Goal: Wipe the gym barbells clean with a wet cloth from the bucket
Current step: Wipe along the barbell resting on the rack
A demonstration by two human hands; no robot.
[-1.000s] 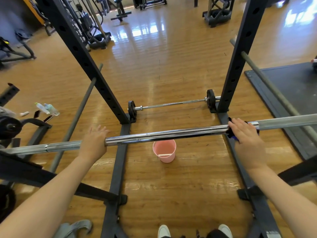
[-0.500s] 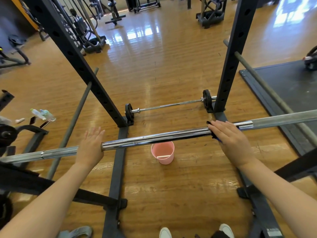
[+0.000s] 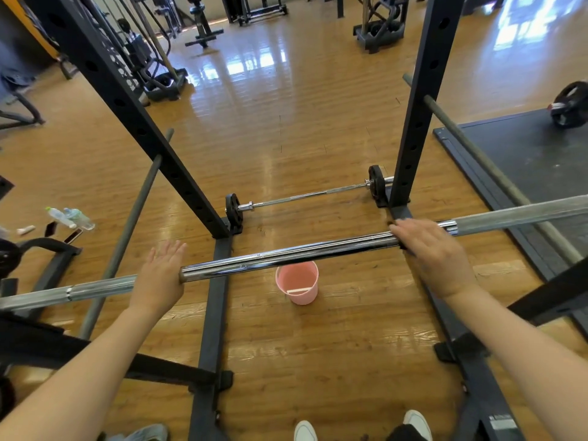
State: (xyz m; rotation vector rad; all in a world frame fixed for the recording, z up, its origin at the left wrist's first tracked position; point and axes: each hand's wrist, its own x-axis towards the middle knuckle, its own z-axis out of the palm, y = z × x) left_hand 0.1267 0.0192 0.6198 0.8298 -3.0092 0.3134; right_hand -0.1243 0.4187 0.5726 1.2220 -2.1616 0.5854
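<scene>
A chrome barbell [image 3: 286,254] lies across the rack at waist height, running from lower left to upper right. My left hand [image 3: 160,275] rests flat on it left of centre, fingers spread. My right hand [image 3: 434,254] presses a dark cloth [image 3: 403,246] onto the bar on its right part; only a dark edge of the cloth shows under my palm. A pink bucket [image 3: 297,283] stands on the wooden floor below the bar. Further back, a second thin barbell [image 3: 305,195] with small black plates lies on the floor.
Two black rack uprights [image 3: 416,122] rise ahead, with black base rails [image 3: 211,313] on the floor. Grey safety bars [image 3: 127,227] slant at both sides. Water bottles [image 3: 70,218] and phones lie at left. A black mat [image 3: 525,157] with a weight plate lies at right. My shoes show at the bottom.
My right hand has slid the cloth leftwards along the bar, away from the sleeve collar. My left hand has stayed on the bar.
</scene>
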